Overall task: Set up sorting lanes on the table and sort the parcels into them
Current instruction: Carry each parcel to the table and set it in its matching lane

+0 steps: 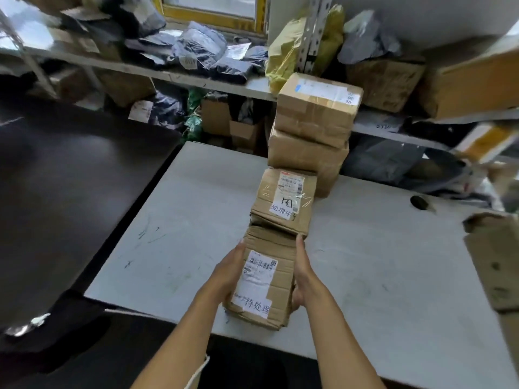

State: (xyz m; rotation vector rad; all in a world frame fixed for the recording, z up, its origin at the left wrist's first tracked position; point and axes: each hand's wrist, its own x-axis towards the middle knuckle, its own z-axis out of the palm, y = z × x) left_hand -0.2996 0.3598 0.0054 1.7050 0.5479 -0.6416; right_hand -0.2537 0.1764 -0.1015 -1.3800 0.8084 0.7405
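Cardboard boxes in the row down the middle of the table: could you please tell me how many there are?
4. The nearest box is between both hands; the second box sits just beyond it; the far stack has a lower box and an upper box. More may be hidden behind.

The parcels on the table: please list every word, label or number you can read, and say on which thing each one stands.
"待处理": white label on the nearest box, held between the left hand and the right hand.
"处理中": white label on the second box.
One large handwritten character above it: unclear.
Barcode labels on both boxes: print too small to read.
Top box of the far stack: handwriting on its label is blurred.
Shelf edge: dark marking, illegible.
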